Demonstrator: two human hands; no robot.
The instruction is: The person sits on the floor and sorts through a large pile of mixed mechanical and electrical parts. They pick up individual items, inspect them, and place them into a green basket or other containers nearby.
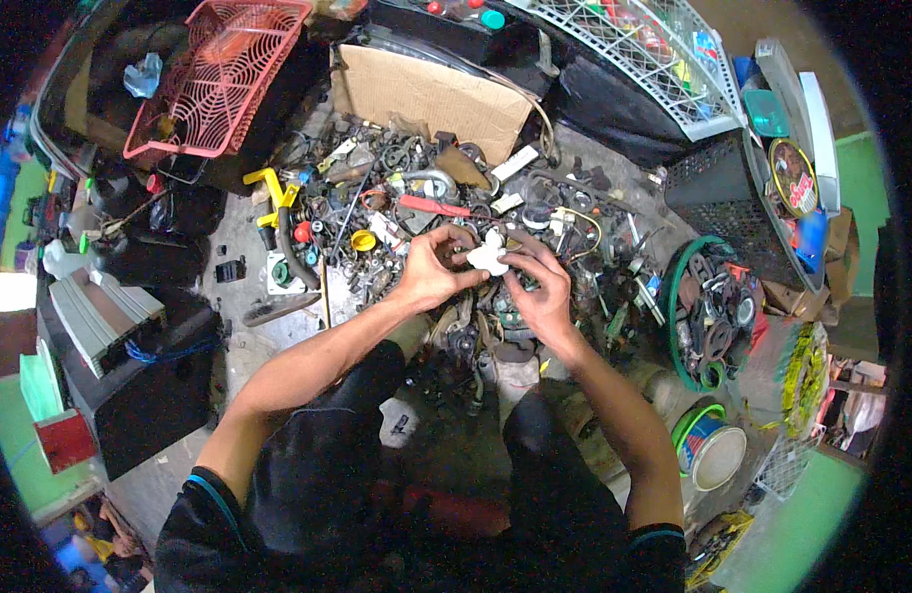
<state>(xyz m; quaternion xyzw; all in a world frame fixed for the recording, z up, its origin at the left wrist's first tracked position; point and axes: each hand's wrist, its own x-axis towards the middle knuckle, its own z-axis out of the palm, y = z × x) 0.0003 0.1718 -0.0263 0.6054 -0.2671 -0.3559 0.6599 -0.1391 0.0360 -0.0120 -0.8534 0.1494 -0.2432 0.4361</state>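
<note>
Both hands hold one small white part (pixel 488 253), which looks like plastic, above a heap of mixed scrap parts (pixel 382 170). My left hand (pixel 434 270) pinches it from the left with the thumb at its lower edge. The fingers of my right hand (pixel 539 285) touch it from the right. Beyond the hands lie a red strip-like piece (pixel 434 207), a yellow cap (pixel 363 240), a red ball-shaped piece (pixel 302 232) and a yellow plastic bracket (pixel 279 194). The white part's exact kind cannot be told.
A cardboard sheet (pixel 434 96) stands behind the heap. A red plastic basket (pixel 226 81) is at upper left, a white crate (pixel 649 59) at upper right. On the right are a green-rimmed basket of parts (pixel 674 319) and a round tub (pixel 719 458); a black box (pixel 159 400) stands left.
</note>
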